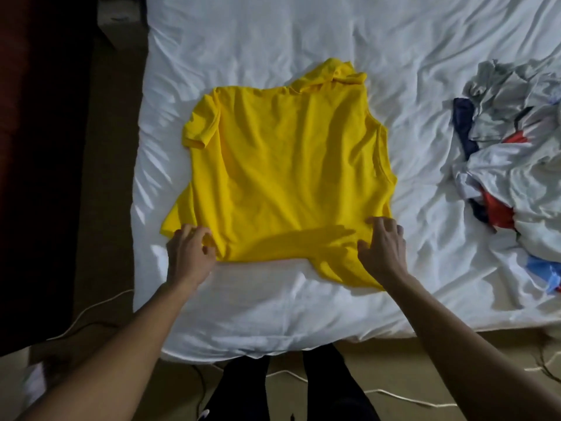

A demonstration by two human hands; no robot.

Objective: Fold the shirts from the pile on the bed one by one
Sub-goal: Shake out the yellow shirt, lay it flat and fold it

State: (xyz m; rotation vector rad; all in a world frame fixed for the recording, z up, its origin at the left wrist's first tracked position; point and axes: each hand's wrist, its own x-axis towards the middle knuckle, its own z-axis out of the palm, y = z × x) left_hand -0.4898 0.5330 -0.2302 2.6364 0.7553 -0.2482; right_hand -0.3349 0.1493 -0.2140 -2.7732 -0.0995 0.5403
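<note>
A yellow polo shirt (282, 165) of soft, matte knit lies spread flat on the bed's white sheet (273, 31), which is rumpled into fine creases. The shirt sits at the middle of the mattress, nearer its left edge. Its long axis runs away from the person: the crumpled collar (334, 74) points to the far side and the hem lies nearest. One short sleeve (200, 126) sticks out to the left. The other sleeve does not show, and that side ends in a straight seamed edge.

The left hand (189, 250) has curled fingers that pinch the near left part of the hem, with a fold of yellow showing between thumb and fingers. The right hand (384, 247) rests on the near right part of the hem with fingers spread and loosely bent, gripping nothing that can be made out; it hides the cloth beneath it.

Well to the right, a tangled pile of shirts (513, 165) in grey, white, navy, red and blue is cut off by the frame edge.
</note>
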